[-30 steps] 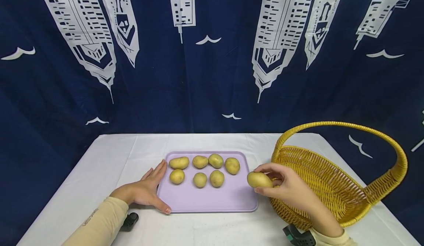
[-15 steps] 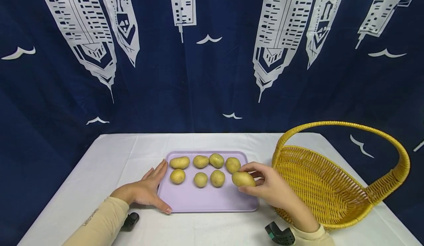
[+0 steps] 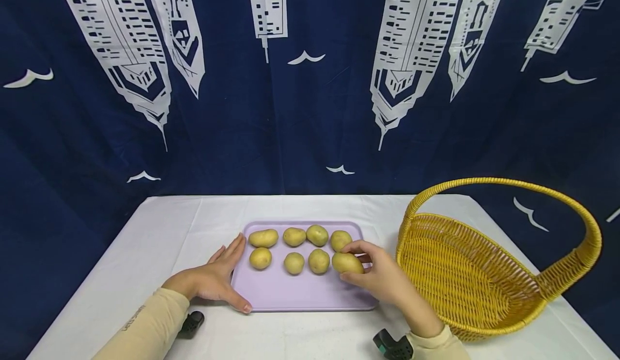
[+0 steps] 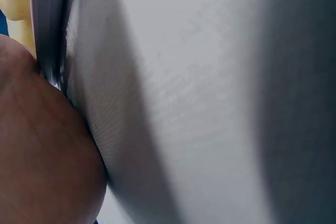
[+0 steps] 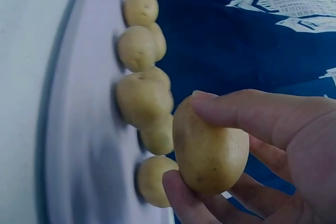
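Observation:
My right hand pinches a yellow potato between thumb and fingers, low over the right end of the lilac tray. In the right wrist view the potato hangs just off the tray surface, beside the others. Several potatoes lie on the tray in two rows. My left hand rests flat on the table against the tray's left edge, fingers straight. The left wrist view shows only the palm, the tablecloth and the tray's edge.
A yellow wicker basket with a tall hoop handle stands tilted at the right of the white table. A dark blue curtain with white towers hangs behind. A black wrist camera sits by my left sleeve.
My right hand has carried the potato leftward from the basket's rim to the tray's right end, into the front row. The left hand has stayed put.

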`<state>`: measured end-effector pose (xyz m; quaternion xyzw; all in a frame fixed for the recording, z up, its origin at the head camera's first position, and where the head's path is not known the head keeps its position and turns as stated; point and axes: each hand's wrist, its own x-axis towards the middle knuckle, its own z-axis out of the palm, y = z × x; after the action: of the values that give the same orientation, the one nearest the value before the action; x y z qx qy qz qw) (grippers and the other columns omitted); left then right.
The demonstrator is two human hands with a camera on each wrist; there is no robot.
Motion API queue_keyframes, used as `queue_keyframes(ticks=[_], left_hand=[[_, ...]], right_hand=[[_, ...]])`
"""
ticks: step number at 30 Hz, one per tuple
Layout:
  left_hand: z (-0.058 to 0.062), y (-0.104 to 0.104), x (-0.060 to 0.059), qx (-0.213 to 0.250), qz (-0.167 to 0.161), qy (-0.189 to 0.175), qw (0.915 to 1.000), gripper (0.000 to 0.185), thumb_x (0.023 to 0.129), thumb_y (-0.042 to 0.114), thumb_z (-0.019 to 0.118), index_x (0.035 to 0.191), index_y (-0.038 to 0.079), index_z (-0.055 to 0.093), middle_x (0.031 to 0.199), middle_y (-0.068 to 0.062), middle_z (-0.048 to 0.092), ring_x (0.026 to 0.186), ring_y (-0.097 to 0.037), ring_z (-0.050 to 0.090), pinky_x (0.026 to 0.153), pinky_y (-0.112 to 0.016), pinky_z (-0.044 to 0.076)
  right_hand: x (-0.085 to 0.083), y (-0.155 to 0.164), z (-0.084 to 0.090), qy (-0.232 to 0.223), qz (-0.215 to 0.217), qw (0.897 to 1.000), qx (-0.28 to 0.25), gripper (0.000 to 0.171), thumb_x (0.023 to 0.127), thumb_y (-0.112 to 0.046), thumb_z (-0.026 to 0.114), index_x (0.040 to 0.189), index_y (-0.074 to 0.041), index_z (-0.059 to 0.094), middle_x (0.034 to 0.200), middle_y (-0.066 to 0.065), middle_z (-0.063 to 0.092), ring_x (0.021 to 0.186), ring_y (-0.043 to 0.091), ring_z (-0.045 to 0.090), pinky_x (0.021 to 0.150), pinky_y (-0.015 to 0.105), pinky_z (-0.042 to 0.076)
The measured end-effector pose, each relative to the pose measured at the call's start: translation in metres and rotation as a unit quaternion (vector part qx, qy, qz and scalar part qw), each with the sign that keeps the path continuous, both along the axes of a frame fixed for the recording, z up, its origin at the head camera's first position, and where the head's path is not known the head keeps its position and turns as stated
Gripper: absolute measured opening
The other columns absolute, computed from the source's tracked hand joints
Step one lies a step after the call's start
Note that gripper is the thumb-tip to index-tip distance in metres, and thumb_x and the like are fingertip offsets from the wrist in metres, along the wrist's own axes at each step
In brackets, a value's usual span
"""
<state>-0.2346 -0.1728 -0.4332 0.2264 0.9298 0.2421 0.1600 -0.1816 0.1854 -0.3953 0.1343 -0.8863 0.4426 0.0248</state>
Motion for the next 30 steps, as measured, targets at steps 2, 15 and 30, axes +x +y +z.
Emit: queue_keyframes(ticks=[2, 15, 30], left_hand=[[0.000, 0.000, 0.000, 0.000, 0.001, 0.001, 1.0000, 0.151, 0.046, 0.066, 0.083, 0.152, 0.004, -0.004, 0.160, -0.013, -0.011, 0.148, -0.035, -0.006, 0.119, -0.056, -0.002], [-0.001, -0.001, 0.000, -0.001, -0.002, 0.003, 1.0000, 0.150, 0.046, 0.066, 0.082, 0.152, 0.004, -0.004, 0.160, -0.012, -0.011, 0.148, -0.035, -0.006, 0.119, -0.055, -0.001], [-0.001, -0.002, 0.000, -0.002, -0.001, 0.004, 1.0000, 0.151, 0.045, 0.067, 0.082, 0.152, 0.003, -0.003, 0.160, -0.012, -0.010, 0.148, -0.033, -0.005, 0.119, -0.055, -0.001]], right_hand=[[-0.002, -0.002, -0.004, -0.007, -0.013, 1.000, 0.001, 0.040, 0.072, -0.016, 0.082, 0.107, -0.014, 0.063, 0.111, 0.003, 0.066, 0.098, 0.023, 0.064, 0.080, 0.028, 0.055], [-0.011, -0.005, -0.026, -0.012, -0.072, 0.997, 0.009, 0.039, 0.069, -0.012, 0.083, 0.104, -0.015, 0.066, 0.107, 0.000, 0.067, 0.094, 0.017, 0.065, 0.081, 0.030, 0.054], [-0.015, -0.004, -0.036, -0.015, -0.092, 0.995, 0.032, 0.039, 0.070, -0.007, 0.081, 0.103, -0.021, 0.065, 0.107, -0.002, 0.067, 0.096, 0.013, 0.065, 0.085, 0.033, 0.055]])
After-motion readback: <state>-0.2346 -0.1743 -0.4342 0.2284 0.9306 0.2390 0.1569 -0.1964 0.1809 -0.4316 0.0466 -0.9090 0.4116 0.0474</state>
